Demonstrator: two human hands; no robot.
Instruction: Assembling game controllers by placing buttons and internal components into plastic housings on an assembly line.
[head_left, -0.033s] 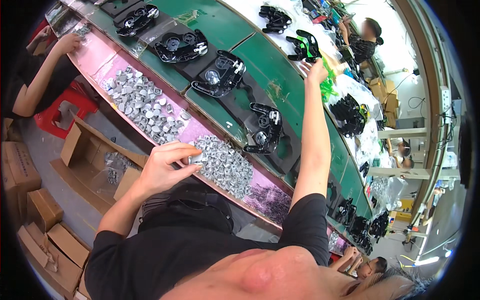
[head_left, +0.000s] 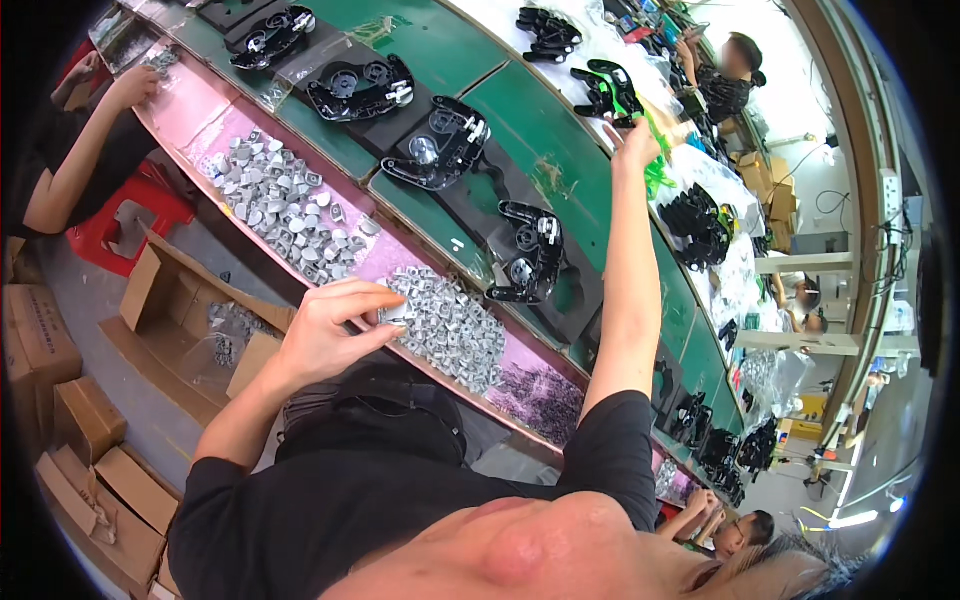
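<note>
My left hand [head_left: 335, 328] is closed in a pinch over the tray's near edge, with a small grey plastic part [head_left: 396, 314] between thumb and fingers. Right beside it lies a heap of small grey parts [head_left: 450, 330]. My right arm stretches across the green bench to the far side. There my right hand [head_left: 634, 150], fingers spread, is at the lower end of a stack of curved black plastic housings [head_left: 612, 92] with bright green pieces among them. Whether the fingertips touch the housing is hard to tell.
Several black housings, one a black half-shell [head_left: 530, 252], sit on dark foam holders along the green bench [head_left: 540, 130]. A pile of larger grey caps [head_left: 285, 200] lies in the pink tray [head_left: 190, 105]. Cardboard boxes [head_left: 180, 330] and a red stool [head_left: 130, 220] stand left; co-workers sit nearby.
My right hand has shifted very slightly at the black housings. My left hand keeps its pinch on the small grey part, almost unmoved.
</note>
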